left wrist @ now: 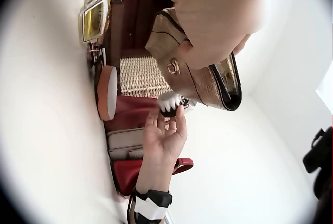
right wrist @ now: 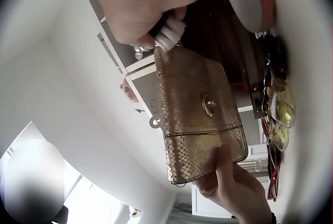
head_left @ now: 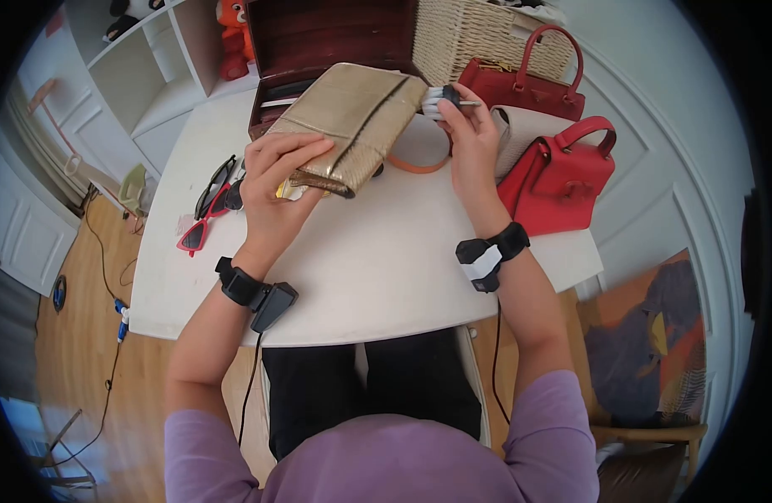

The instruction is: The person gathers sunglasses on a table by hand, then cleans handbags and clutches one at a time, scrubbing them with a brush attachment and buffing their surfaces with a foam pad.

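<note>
A gold snakeskin-patterned clutch bag (head_left: 344,117) is held up over the white table, tilted. My left hand (head_left: 281,176) grips its near left end, thumb on one face and fingers on the other. In the right wrist view the clutch (right wrist: 192,99) shows a small metal clasp (right wrist: 208,104). My right hand (head_left: 472,142) pinches a small brush (head_left: 441,101) with white bristles and a dark base. Those bristles (right wrist: 170,34) are right at the clutch's far corner.
Behind stands an open dark red case (head_left: 335,38) beside a woven basket (head_left: 457,42). Red handbags (head_left: 562,180) stand at the right, with an orange band (head_left: 419,165) nearer the middle. Red-framed sunglasses (head_left: 194,236) and other glasses lie at the left.
</note>
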Action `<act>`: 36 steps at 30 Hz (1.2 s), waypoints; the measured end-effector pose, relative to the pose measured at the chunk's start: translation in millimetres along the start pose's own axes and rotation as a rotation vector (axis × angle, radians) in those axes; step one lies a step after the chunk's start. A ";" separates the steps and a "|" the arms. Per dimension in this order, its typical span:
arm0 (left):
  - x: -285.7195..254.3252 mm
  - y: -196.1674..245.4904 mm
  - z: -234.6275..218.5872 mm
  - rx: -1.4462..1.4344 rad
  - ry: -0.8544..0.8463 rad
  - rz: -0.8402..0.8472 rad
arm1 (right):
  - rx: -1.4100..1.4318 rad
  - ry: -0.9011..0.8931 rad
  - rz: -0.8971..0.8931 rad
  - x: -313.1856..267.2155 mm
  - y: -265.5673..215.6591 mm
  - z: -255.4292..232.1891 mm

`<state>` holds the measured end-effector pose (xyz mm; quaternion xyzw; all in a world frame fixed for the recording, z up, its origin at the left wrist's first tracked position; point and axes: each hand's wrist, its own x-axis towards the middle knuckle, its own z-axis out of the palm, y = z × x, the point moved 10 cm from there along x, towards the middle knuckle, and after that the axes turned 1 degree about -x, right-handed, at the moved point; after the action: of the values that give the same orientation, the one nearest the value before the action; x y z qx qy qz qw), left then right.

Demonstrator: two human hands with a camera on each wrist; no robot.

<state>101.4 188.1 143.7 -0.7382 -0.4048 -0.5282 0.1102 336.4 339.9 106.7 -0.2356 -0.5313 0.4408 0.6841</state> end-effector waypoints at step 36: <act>-5.0 24.8 4.1 0.109 0.013 0.170 | -0.311 -0.477 -0.303 -31.5 -40.6 61.0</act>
<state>121.3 172.0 144.2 -0.7592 -0.3682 -0.4992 0.1971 292.2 283.7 142.2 -0.1453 -0.7667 0.2903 0.5539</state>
